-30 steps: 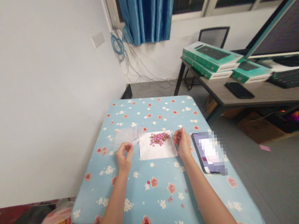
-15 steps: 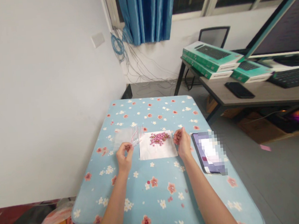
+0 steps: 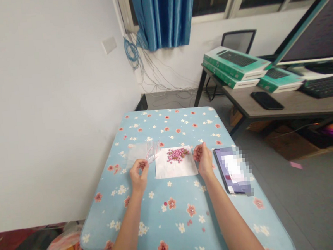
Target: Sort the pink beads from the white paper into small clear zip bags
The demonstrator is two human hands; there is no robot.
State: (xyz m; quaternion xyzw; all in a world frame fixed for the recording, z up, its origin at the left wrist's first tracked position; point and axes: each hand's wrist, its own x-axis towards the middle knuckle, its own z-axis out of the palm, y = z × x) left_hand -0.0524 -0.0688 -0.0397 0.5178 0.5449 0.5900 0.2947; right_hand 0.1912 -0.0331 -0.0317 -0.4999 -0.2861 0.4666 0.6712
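My left hand [image 3: 138,172] is at the left of a white paper sheet [image 3: 164,172], thumb and fingers pinched together at the near edge of a clear zip-lock bag [image 3: 138,151] with pink strips by its opening. On the paper lies a heap of small pink beads [image 3: 176,154] with some brownish pieces among them. My right hand [image 3: 204,158] rests on its side just right of the paper, its fingers curled in. Whatever may be inside its palm is hidden.
A floral-covered table [image 3: 174,217] bears everything. Right of my right hand lies a tablet or phone [image 3: 224,170] with a blurred screen. Farther right, a desk [image 3: 296,106] holds keyboard boxes [image 3: 237,62], a black phone [image 3: 266,100] and a monitor [image 3: 315,30]. A wall [image 3: 51,111] borders the left.
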